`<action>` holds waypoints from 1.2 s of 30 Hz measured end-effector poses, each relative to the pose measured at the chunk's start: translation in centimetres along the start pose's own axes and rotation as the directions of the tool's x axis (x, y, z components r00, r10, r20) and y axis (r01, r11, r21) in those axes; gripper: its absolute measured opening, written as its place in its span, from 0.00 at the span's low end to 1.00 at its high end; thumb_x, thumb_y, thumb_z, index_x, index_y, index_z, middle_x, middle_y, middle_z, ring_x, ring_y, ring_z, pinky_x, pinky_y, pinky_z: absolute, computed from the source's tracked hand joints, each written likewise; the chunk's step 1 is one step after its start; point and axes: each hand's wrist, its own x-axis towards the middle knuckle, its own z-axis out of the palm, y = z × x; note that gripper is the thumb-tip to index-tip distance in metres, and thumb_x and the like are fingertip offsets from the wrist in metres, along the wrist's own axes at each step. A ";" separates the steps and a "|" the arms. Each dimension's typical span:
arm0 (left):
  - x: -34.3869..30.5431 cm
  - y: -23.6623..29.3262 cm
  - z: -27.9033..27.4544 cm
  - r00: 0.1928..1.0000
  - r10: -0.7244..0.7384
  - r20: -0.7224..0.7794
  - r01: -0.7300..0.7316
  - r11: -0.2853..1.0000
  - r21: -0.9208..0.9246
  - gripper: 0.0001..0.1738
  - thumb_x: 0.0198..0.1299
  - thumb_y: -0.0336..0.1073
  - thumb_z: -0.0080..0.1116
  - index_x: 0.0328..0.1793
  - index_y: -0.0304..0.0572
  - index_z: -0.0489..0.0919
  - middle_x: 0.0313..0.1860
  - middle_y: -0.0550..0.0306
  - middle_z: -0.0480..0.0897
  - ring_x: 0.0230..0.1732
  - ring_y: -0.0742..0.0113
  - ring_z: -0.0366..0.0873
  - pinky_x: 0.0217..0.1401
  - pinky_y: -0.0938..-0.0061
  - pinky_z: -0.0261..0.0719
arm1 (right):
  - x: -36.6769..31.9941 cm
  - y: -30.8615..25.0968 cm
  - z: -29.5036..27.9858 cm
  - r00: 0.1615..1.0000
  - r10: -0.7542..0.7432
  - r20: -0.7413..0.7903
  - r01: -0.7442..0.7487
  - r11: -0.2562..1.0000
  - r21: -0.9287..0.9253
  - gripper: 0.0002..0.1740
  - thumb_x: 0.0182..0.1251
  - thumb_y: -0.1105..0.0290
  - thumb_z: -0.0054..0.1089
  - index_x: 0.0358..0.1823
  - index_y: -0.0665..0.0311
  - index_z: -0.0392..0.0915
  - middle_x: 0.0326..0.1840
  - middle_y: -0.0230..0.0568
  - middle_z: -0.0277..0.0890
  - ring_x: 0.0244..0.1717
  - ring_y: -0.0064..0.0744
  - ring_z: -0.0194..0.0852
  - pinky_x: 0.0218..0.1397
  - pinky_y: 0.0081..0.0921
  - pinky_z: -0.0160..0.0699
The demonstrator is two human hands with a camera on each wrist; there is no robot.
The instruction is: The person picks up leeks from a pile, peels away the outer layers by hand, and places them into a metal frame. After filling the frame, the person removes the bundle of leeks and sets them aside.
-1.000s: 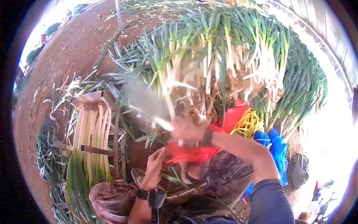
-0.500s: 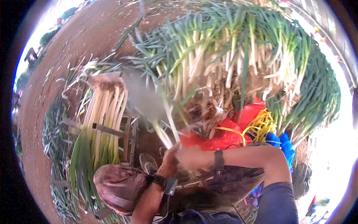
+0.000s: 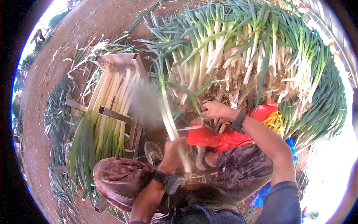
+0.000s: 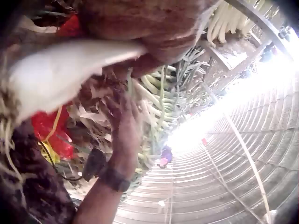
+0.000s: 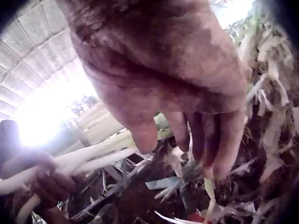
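Note:
My left hand (image 3: 173, 151) grips the white shafts of a couple of leeks (image 3: 166, 112), held upright in front of my knees. Their leaves point away from me, and in the left wrist view a rooted white end (image 4: 51, 77) sticks out of the fist. Off to the right of those shafts is my right hand (image 3: 218, 111), its thumb and fingertips pinching a green leek leaf (image 3: 193, 102) that trails from the leek. A thin pale strip (image 5: 210, 191) hangs under its fingers in the right wrist view.
A large pile of leeks (image 3: 250, 48) spreads ahead and right. At left, a metal rack (image 3: 115, 114) holds a row of leeks (image 3: 108, 100). Red plastic (image 3: 212, 139) and yellow ties (image 3: 275, 121) lie by my right knee. A blurred smear covers part of the head view.
My right hand worked beside the left at the shafts half a second ago; now it is farther forward and right with the leaf. The left hand keeps its grip on the leeks.

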 end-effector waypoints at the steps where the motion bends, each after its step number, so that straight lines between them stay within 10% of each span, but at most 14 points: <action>1: 0.5 -0.6 -0.7 1.000 -0.016 -0.003 0.016 0.998 0.066 0.10 0.58 0.34 0.66 0.41 0.36 0.80 0.24 0.59 0.78 0.22 0.68 0.77 0.24 0.70 0.78 | -0.1 -0.9 -0.6 1.000 0.001 0.002 -0.001 1.000 -0.003 0.24 0.64 0.48 0.59 0.40 0.64 0.84 0.36 0.55 0.83 0.38 0.50 0.84 0.44 0.43 0.82; 4: 2.1 -3.3 -1.6 0.964 0.252 0.087 -0.267 0.917 0.296 0.12 0.59 0.36 0.65 0.41 0.34 0.79 0.23 0.58 0.78 0.22 0.67 0.78 0.23 0.71 0.78 | -0.4 -3.1 -1.1 0.984 0.130 0.126 -0.135 0.990 0.038 0.25 0.63 0.49 0.61 0.49 0.64 0.81 0.45 0.58 0.82 0.47 0.55 0.82 0.52 0.45 0.78; 7: 0.6 -2.4 0.1 0.990 0.011 -0.138 0.005 0.993 0.119 0.14 0.59 0.37 0.63 0.44 0.32 0.79 0.30 0.56 0.79 0.25 0.65 0.78 0.26 0.70 0.78 | 2.0 -3.9 -1.2 0.985 0.161 0.058 -0.160 0.987 -0.034 0.24 0.64 0.50 0.61 0.47 0.64 0.82 0.44 0.59 0.82 0.47 0.57 0.82 0.52 0.46 0.79; 9: -1.3 -1.3 1.7 0.989 0.093 -0.115 -0.068 0.977 0.202 0.15 0.58 0.37 0.64 0.46 0.32 0.79 0.32 0.56 0.79 0.29 0.65 0.78 0.31 0.70 0.78 | 4.2 -3.3 -1.3 0.967 0.172 -0.188 -0.161 0.984 0.072 0.22 0.65 0.50 0.60 0.45 0.63 0.83 0.43 0.59 0.82 0.46 0.57 0.82 0.51 0.48 0.79; 24: 0.1 0.3 2.1 0.935 -0.063 -0.350 0.092 0.993 0.069 0.22 0.59 0.36 0.69 0.55 0.33 0.76 0.38 0.57 0.83 0.35 0.71 0.79 0.37 0.75 0.76 | 26.6 4.5 0.8 0.720 0.438 -0.539 -0.541 0.840 -0.042 0.16 0.71 0.64 0.52 0.46 0.72 0.76 0.42 0.64 0.83 0.44 0.55 0.86 0.46 0.48 0.83; 27: 0.0 0.7 2.0 0.921 -0.095 -0.377 0.114 0.993 0.027 0.22 0.58 0.35 0.69 0.55 0.32 0.76 0.38 0.56 0.83 0.35 0.71 0.79 0.37 0.74 0.77 | 26.6 6.3 1.3 0.804 0.295 -0.516 -0.330 0.944 0.026 0.16 0.68 0.58 0.61 0.41 0.67 0.77 0.34 0.52 0.84 0.33 0.43 0.85 0.34 0.37 0.84; 28: 0.2 0.2 1.6 0.922 -0.102 -0.373 0.121 0.992 0.029 0.22 0.58 0.35 0.69 0.55 0.32 0.76 0.38 0.56 0.83 0.35 0.71 0.79 0.37 0.74 0.77 | 27.0 5.4 0.3 0.844 0.497 -0.201 -0.452 0.862 0.230 0.18 0.63 0.56 0.68 0.38 0.65 0.78 0.28 0.39 0.79 0.25 0.28 0.77 0.24 0.24 0.76; 30: 0.7 -1.3 0.4 0.927 -0.042 -0.372 0.056 0.998 0.027 0.21 0.59 0.35 0.69 0.54 0.32 0.76 0.36 0.58 0.83 0.33 0.73 0.78 0.35 0.75 0.76 | 23.7 1.8 -0.3 0.943 0.314 0.111 -0.317 0.745 0.587 0.16 0.63 0.57 0.68 0.37 0.63 0.78 0.26 0.31 0.72 0.23 0.19 0.67 0.22 0.14 0.66; 36: 1.0 0.6 -0.3 0.928 0.000 -0.373 0.013 0.999 0.032 0.17 0.63 0.39 0.65 0.51 0.34 0.78 0.33 0.61 0.81 0.28 0.73 0.77 0.27 0.76 0.73 | 13.9 -3.5 -2.3 0.992 0.096 0.082 -0.124 0.873 0.472 0.28 0.61 0.55 0.67 0.50 0.73 0.75 0.36 0.50 0.82 0.37 0.46 0.82 0.42 0.40 0.81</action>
